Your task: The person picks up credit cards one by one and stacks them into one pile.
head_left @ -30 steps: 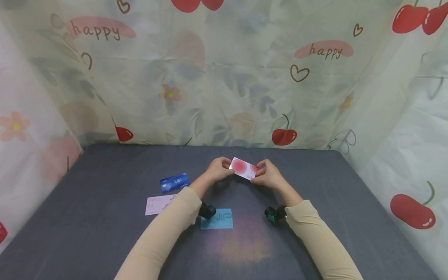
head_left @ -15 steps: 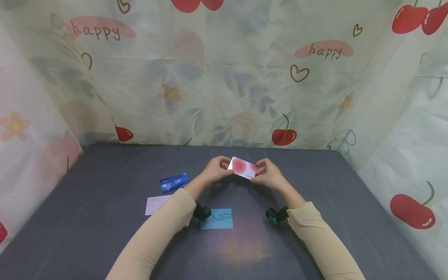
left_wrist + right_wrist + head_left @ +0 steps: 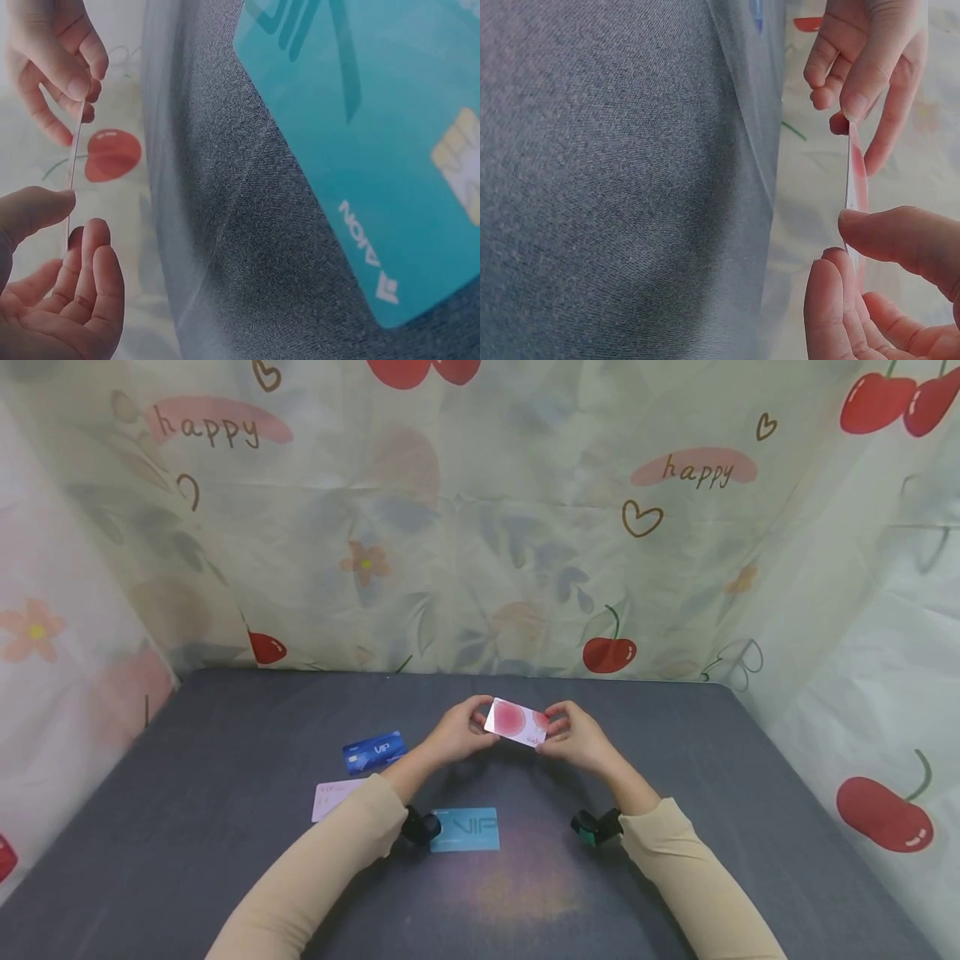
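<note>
A pink and white card (image 3: 514, 721) is held up above the dark table, tilted down to the right in the head view. My left hand (image 3: 460, 729) pinches its left end between thumb and fingers. At its right end, my right hand (image 3: 578, 735) pinches it the same way. Both wrist views show the card (image 3: 76, 150) nearly edge-on, the right one with some pink on its face (image 3: 858, 169). A light blue VIP card (image 3: 468, 830) lies on the table below, its left edge near the black camera on my left wrist.
To the left lie a dark blue VIP card (image 3: 372, 752) and a pale pink card (image 3: 334, 797), the latter partly hidden by my left sleeve. The grey-black table (image 3: 660, 727) ends at a patterned curtain (image 3: 465, 568) at the back.
My left hand and forearm have shifted slightly left, and the card has moved a little left with them. Less of the pale pink card shows; more of the light blue one does.
</note>
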The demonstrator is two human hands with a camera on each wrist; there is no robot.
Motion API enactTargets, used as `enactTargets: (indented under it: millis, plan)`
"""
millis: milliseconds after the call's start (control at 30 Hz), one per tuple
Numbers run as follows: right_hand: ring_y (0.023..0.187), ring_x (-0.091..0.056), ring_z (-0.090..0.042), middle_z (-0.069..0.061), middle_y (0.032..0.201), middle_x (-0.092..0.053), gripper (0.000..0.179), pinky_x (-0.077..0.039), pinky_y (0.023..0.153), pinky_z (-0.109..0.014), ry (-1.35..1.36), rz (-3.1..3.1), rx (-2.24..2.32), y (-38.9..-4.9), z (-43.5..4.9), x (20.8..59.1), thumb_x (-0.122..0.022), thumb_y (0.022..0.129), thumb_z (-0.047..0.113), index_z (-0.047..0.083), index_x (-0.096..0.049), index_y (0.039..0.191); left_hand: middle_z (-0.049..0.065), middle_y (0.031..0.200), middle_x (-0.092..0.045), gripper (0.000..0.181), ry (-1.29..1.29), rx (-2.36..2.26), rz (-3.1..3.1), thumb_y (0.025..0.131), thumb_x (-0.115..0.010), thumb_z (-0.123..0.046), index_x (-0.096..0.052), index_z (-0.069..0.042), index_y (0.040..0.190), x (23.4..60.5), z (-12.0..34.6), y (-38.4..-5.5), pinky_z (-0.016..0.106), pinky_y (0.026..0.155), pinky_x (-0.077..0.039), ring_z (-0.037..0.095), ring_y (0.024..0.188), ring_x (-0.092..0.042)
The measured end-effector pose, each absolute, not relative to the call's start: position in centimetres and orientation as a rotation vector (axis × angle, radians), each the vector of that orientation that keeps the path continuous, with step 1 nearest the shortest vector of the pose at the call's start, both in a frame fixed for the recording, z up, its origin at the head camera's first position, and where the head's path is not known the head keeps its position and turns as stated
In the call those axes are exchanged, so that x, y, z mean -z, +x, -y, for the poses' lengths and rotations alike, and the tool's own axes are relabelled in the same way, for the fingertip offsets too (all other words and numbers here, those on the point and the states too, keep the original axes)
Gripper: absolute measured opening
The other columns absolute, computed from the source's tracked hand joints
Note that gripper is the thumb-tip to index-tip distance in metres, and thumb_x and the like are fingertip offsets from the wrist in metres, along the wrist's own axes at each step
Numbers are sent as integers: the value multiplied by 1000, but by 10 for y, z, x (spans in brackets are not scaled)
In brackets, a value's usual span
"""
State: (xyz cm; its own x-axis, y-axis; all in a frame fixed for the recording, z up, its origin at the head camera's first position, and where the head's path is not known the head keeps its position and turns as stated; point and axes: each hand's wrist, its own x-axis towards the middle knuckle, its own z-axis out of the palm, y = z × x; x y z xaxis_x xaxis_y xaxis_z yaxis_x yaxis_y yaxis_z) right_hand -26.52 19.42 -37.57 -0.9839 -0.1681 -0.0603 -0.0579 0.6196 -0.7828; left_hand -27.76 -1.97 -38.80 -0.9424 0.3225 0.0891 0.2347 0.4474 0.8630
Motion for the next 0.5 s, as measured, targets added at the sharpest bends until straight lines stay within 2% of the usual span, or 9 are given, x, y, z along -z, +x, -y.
enactTargets:
  millis: [300, 500]
  plan:
    - [86, -66, -20, -19, 103, -58, 56, -53, 74, -30, -185, -2702, 1292, -260, -193, 369, -72, 77, 5, -1, -43, 124, 16, 97, -60, 64, 508, -1454, -2620, 80, -69, -5, -41, -5, 138, 388, 23, -275, 26, 69, -51, 20, 79, -62]
    - [87, -67, -21, -19, 105, -58, 56, -54, 74, -31, -201, -2688, 1303, -258, -191, 367, -71, 77, 4, -1, -43, 125, 14, 93, -58, 66, 530, -1462, -2611, 80, -69, -4, -40, -5, 140, 386, 27, -273, 24, 66, -50, 15, 73, -59]
